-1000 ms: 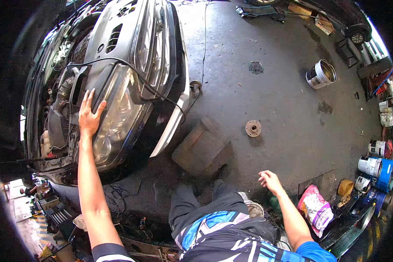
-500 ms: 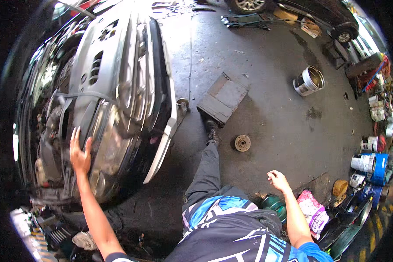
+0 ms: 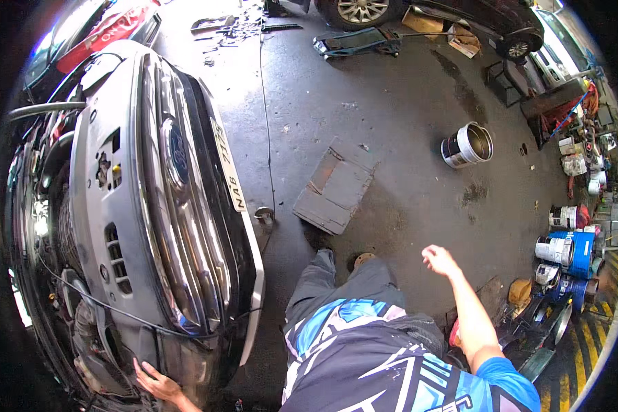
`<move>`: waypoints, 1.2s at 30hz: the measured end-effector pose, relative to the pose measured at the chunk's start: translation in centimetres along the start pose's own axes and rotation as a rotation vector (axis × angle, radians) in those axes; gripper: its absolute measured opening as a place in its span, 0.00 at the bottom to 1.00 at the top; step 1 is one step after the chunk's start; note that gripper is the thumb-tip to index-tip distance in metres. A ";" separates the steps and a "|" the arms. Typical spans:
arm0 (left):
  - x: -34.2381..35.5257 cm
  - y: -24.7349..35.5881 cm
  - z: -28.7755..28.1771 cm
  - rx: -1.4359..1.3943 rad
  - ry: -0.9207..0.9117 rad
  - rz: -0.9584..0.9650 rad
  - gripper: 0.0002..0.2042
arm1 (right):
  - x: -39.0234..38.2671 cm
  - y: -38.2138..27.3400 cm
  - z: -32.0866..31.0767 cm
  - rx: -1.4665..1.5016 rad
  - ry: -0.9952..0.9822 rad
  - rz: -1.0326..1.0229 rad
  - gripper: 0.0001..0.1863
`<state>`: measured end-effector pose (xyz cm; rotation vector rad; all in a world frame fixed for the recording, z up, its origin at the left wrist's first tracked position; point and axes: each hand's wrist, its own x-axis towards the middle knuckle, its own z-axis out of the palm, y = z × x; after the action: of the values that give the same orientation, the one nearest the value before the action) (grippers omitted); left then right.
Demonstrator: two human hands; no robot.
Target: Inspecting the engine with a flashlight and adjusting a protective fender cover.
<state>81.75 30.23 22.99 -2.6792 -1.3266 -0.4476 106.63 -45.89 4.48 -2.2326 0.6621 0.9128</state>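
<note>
At the lower left, my left hand (image 3: 159, 384) rests with spread fingers on or just over the front edge of a vehicle, beside its headlight area; whether it presses down I cannot tell. The vehicle's front (image 3: 175, 226) has a chrome grille (image 3: 185, 240) and a grey top panel (image 3: 120, 172), with the engine bay exposed behind. A thin black cable (image 3: 127, 312) runs across that panel. My right hand (image 3: 441, 261) hangs in the air over the floor, fingers loosely curled, and no object shows in it. Below and ahead of it, a round metal flange (image 3: 365, 259) lies partly hidden behind my leg.
A dark flat metal box (image 3: 336, 185) sits on the floor ahead of me. Farther right stands an open bucket (image 3: 467, 145). A floor jack (image 3: 357, 42) lies near another car's wheel (image 3: 361, 9). Cans and blue drums (image 3: 581, 253) line the right side.
My view has shifted along the vehicle, bringing more of its grille into sight. My left hand now appears lower in the picture, still at the vehicle's front. My right hand stays curled and free.
</note>
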 end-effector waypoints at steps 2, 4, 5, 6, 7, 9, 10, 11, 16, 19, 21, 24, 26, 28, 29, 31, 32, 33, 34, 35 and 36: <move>0.2 0.5 0.2 -0.013 0.014 -0.013 0.23 | 1.7 -5.2 -3.1 0.084 0.081 -0.065 0.16; 0.3 1.0 0.1 0.023 0.034 -0.013 0.23 | 2.6 -10.6 -6.1 0.172 0.111 -0.122 0.16; 0.3 1.2 0.0 -0.005 0.058 0.006 0.23 | 2.8 -13.1 -7.3 0.256 0.062 -0.231 0.17; 0.4 1.5 -0.1 -0.013 0.045 -0.026 0.23 | 2.9 -15.6 -8.3 0.294 0.076 -0.253 0.17; 0.5 1.7 -0.2 -0.022 0.068 -0.006 0.23 | 3.0 -17.8 -9.0 0.343 0.066 -0.272 0.18; 0.6 2.1 -0.4 -0.099 0.069 -0.030 0.23 | 3.0 -21.4 -9.8 0.376 0.017 -0.361 0.18; 0.7 2.3 -0.5 -0.111 0.100 -0.027 0.23 | 3.2 -22.8 -10.1 0.356 0.033 -0.356 0.18; 0.7 2.4 -0.6 -0.086 0.086 -0.028 0.21 | 3.4 -23.8 -10.3 0.352 0.000 -0.393 0.18; 1.1 2.7 -1.1 -0.047 0.068 -0.028 0.20 | 6.7 -25.2 -10.5 0.227 -0.011 -0.226 0.18; 1.2 2.8 -1.1 -0.076 0.084 -0.027 0.20 | 8.9 -23.4 -10.5 0.230 -0.062 -0.218 0.17; 1.2 2.9 -0.9 -0.089 0.071 -0.050 0.20 | 10.3 -22.1 -10.6 0.140 -0.022 -0.070 0.16; 1.1 2.9 -0.6 -0.111 0.094 -0.076 0.20 | 12.8 -21.5 -10.6 0.010 -0.107 0.030 0.17; 1.1 3.1 -0.6 -0.103 0.113 -0.101 0.20 | 15.2 -22.7 -10.8 -0.079 -0.167 0.074 0.17; 1.2 3.9 -0.8 -0.111 0.094 -0.216 0.21 | 18.7 -25.4 -11.0 -0.163 -0.233 0.093 0.16; 1.4 4.7 -1.0 -0.066 0.083 -0.309 0.21 | 20.7 -27.4 -11.1 -0.187 -0.299 0.026 0.16; 2.3 7.4 -1.6 -0.196 0.293 -0.356 0.21 | 25.1 -32.8 -11.2 -0.303 -0.259 0.026 0.15; 3.3 9.2 -2.0 -0.377 0.446 -0.506 0.21 | 27.2 -36.2 -11.3 -0.332 -0.276 -0.021 0.15; 4.0 11.7 -2.4 -0.277 0.515 -0.462 0.21 | 29.2 -39.7 -11.1 -0.293 -0.326 -0.147 0.14; 4.9 14.8 -2.1 -0.371 0.621 -0.383 0.19 | 31.1 -43.6 -10.9 -0.312 -0.263 -0.182 0.14; 5.9 18.5 -1.3 -0.315 0.658 -0.335 0.18 | 32.8 -47.6 -10.5 -0.318 -0.265 -0.315 0.12; 7.1 22.4 -0.4 -0.259 0.704 -0.323 0.18 | 34.1 -51.6 -10.0 -0.266 -0.271 -0.399 0.14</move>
<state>103.45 21.83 26.15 -2.1068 -1.5111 -1.5134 165.73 -25.22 3.26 -2.2897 -0.0334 1.1119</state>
